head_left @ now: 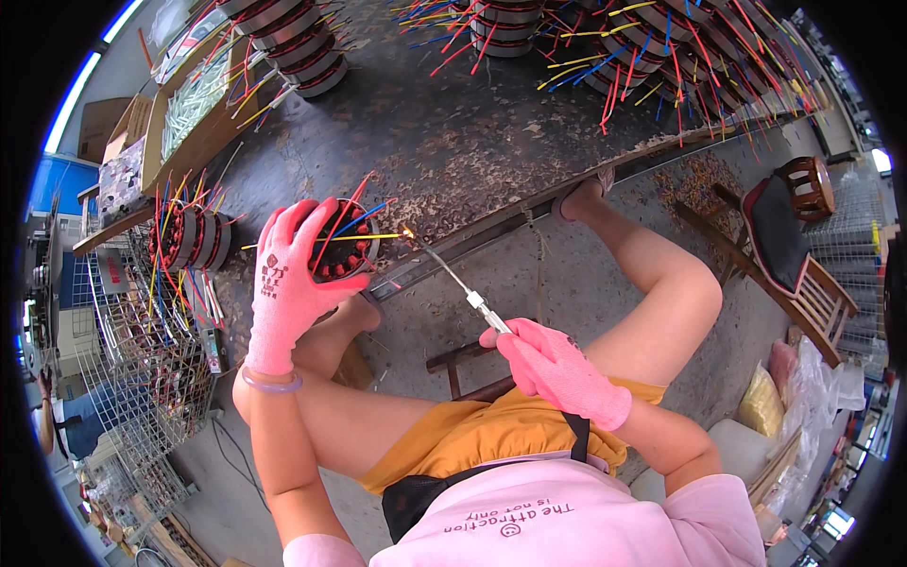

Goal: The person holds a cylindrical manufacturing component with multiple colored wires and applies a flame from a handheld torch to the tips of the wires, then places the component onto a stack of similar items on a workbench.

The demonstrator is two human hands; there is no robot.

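Note:
My left hand, in a pink glove, curls around a motor stator with red windings, at the table's near edge. Red, blue and yellow wires stand out from the stator. A yellow wire points right from it, and its end meets a small bright orange spot. Held in my pink-gloved right hand is a slim tool with a pale handle and a thin metal rod. The rod's tip is at or very close to that wire end; I cannot tell whether they touch.
Stacked stators with many coloured wires stand along the far side of the worn dark table. Another stator is left of my hand. A box of pale thin pieces sits far left. A wooden chair stands right.

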